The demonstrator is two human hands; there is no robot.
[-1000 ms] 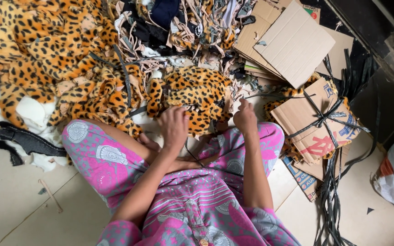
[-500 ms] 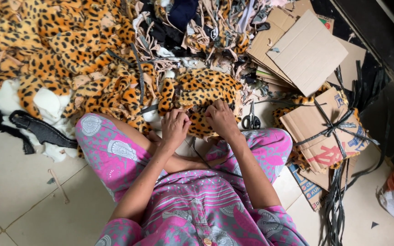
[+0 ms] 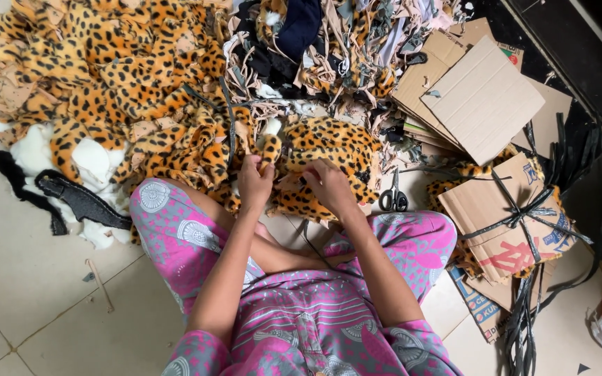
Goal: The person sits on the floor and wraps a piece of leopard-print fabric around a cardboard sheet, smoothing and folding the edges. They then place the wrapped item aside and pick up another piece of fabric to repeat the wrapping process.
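Left hand (image 3: 254, 182) and right hand (image 3: 327, 185) pinch leopard fabric (image 3: 329, 150) beside scissors (image 3: 393, 199)

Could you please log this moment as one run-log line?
left hand: pinching leopard fur piece | right hand: gripping same piece | scissors: on floor right of hands | posture: seated cross-legged

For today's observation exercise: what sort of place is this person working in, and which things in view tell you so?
Probably an informal sewing or textile workshop, perhaps at home. The person sits on a tiled floor, both hands on a leopard-print plush piece, beside a heap of fabric offcuts, scissors and tied cardboard bundles.
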